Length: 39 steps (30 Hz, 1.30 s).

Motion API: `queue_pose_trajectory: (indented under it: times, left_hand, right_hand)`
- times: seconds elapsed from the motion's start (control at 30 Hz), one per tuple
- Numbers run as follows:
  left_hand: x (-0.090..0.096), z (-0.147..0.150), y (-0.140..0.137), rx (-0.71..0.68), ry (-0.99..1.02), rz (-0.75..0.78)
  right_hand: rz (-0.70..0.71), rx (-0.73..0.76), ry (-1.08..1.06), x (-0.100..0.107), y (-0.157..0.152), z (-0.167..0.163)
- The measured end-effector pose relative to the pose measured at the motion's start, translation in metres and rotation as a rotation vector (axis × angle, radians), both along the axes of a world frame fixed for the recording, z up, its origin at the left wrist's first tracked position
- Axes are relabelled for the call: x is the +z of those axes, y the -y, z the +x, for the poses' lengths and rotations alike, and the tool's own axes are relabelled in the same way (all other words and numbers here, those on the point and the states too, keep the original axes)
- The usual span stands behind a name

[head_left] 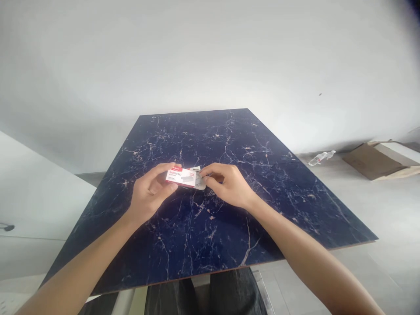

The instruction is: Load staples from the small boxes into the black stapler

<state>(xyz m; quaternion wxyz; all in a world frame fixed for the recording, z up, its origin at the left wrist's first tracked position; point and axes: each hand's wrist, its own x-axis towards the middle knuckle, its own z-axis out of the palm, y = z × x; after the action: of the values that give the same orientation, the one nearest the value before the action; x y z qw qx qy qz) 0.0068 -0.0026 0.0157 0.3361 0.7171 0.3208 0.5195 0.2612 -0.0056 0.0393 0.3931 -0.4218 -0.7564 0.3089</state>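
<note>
Over middle of dark-blue veined tabletop (pixel 197 135): left hand (pixel 149 190) grasps left end of small red-white box (pixel 182 178), thumb on near side, fingers on far side. Box lies between hands, printed face up, flap out at right end. Right hand (pixel 229 183) has thumb and index at that end; can't tell if pinching flap or contents. Farther right, on floor: clear bottle (pixel 320 158), then cardboard carton (pixel 369 161).

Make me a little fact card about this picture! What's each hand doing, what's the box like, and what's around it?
Left hand: grips the box between thumb and fingers
Right hand: fingertips at the box's open end
Box: white and red, flaps sticking out; contents unclear
Table: dark blue with pale veins, under the hands
Floor, right: clear bottle lying near a brown carton
</note>
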Motion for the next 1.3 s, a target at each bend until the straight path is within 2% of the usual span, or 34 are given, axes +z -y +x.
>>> queue_pose_trajectory:
  times: [0.17, 0.3, 0.47, 0.63, 0.73, 0.83, 0.97, 1.03, 1.1, 1.2, 1.3]
  left_hand:
    - [-0.002, 0.003, 0.001, -0.003, 0.011, -0.043]
    - [-0.006, 0.004, 0.000, 0.007, 0.060, -0.077]
    - [-0.006, 0.003, 0.000, -0.015, 0.086, -0.106]
    - [-0.006, 0.002, -0.001, -0.023, 0.054, -0.110]
    - [-0.005, 0.002, -0.002, 0.017, 0.089, -0.092]
    - [-0.004, 0.002, -0.003, 0.056, 0.134, -0.054]
    - [-0.004, 0.006, -0.001, 0.084, 0.113, -0.002]
    - [-0.005, 0.009, 0.003, 0.093, 0.080, 0.033]
    - [-0.006, 0.012, 0.007, 0.079, 0.053, 0.047]
    - [-0.008, 0.018, 0.013, 0.026, 0.024, 0.033]
    - [-0.009, 0.022, 0.016, -0.002, 0.002, 0.046]
  right_hand:
    - [-0.035, 0.051, -0.017, 0.004, 0.002, 0.002]
    - [0.054, 0.061, -0.048, 0.004, 0.003, 0.002]
    - [0.205, 0.148, 0.040, 0.002, 0.003, 0.001]
    - [0.189, 0.129, 0.084, 0.002, 0.003, 0.001]
    - [0.094, -0.027, -0.026, 0.004, 0.001, 0.004]
    - [-0.167, -0.136, -0.304, 0.005, -0.006, 0.012]
    - [-0.562, -0.055, -0.767, 0.003, -0.016, 0.018]
    - [-0.665, 0.005, -0.799, 0.002, -0.014, 0.014]
    - [-0.646, 0.048, -0.692, 0.000, -0.009, 0.006]
    - [-0.505, 0.066, -0.538, -0.004, 0.000, -0.006]
    - [-0.414, 0.012, -0.501, -0.009, 0.003, -0.012]
